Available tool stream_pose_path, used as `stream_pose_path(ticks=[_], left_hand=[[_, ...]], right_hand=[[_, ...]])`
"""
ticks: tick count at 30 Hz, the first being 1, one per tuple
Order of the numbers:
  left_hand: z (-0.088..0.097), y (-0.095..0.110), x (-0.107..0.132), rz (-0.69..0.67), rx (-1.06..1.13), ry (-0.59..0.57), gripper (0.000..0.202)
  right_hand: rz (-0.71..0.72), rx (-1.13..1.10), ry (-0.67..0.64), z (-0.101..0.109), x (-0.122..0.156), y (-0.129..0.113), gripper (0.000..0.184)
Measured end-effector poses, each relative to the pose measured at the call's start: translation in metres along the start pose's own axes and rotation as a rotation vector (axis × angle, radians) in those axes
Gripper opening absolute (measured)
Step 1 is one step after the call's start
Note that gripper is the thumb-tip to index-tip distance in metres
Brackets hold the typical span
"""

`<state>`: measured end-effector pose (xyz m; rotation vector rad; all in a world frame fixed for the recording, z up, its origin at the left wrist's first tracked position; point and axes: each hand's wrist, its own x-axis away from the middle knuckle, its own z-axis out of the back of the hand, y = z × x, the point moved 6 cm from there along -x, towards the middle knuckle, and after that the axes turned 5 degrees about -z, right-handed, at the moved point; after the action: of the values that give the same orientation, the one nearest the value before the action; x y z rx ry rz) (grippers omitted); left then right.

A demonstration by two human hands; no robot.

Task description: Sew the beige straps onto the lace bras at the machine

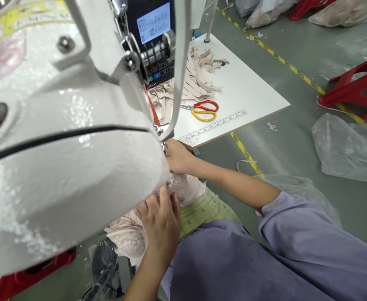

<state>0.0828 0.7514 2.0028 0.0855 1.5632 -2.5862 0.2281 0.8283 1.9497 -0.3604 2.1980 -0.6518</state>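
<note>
A white sewing machine (86, 175) fills the left of the head view and covers the needle area. Pale pink lace fabric (128, 238) hangs below the machine head and spreads over my lap. My left hand (161, 221) is closed on this lace, its fingertips partly under the machine head. Close to the presser area, my right hand (180, 156) is curled, with its fingertips behind the machine head. Whatever it grips there is hidden. A narrow orange-red strip (152, 108) runs down toward the needle area.
On the white table (258, 100) lie beige fabric strips (202, 75), scissors with red and yellow handles (205, 110) and a printed ruler scale (215, 125). A control panel (155, 37) stands behind the machine. Red stools (355, 90) and plastic bags (349, 146) are on the floor.
</note>
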Motion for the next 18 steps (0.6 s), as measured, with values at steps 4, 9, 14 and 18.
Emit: stream_pose_path(ticks=[4,9,14,18], left_hand=[[-0.0001,0.0004,0.0002,-0.015,-0.021,0.002,0.052],[-0.0017,0.0003,0.0001,-0.009,-0.017,0.001,0.052],[-0.0034,-0.0009,0.0015,-0.005,-0.014,-0.001,0.053],[-0.0045,-0.0015,0.0023,-0.008,-0.018,0.0,0.057]], right_hand=[[-0.022,-0.06,0.012,0.0028,0.0012,-0.004,0.008],[-0.012,-0.05,0.004,0.0026,0.0012,-0.0027,0.01],[0.034,-0.049,0.006,0.0002,-0.0004,0.0027,0.009],[0.034,-0.047,0.008,-0.0009,-0.0013,0.0048,0.01]])
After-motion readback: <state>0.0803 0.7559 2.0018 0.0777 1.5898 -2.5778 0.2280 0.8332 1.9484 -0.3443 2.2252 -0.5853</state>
